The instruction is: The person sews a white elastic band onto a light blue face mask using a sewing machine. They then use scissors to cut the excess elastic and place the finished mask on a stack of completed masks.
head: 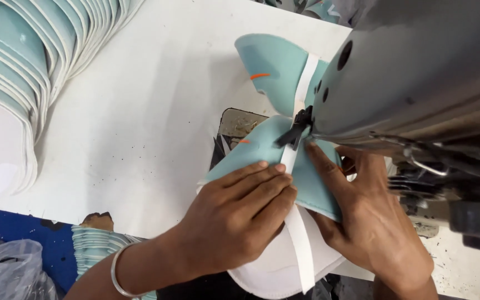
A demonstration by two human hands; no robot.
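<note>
Teal panels (312, 183): two joined teal fabric pieces with a white tape (298, 233) along their seam, lying under both hands on the white table (140, 122).
Left hand (234, 216): flat, fingers together, pressing the panel's left half; fingertips end just beside the tape.
Right hand (368, 216): flat and spread on the right half, forefinger aimed at 11 o'clock toward the presser foot (295, 130).
Key relation: seam's long axis runs 6 to 12 o'clock between the hands; the foot sits at 12, the right forefinger nearer to it.
Sewing machine (418, 72): grey head at 1 o'clock, over the right hand.
Far: stack of teal pieces (23, 55) at 10 o'clock.
</note>
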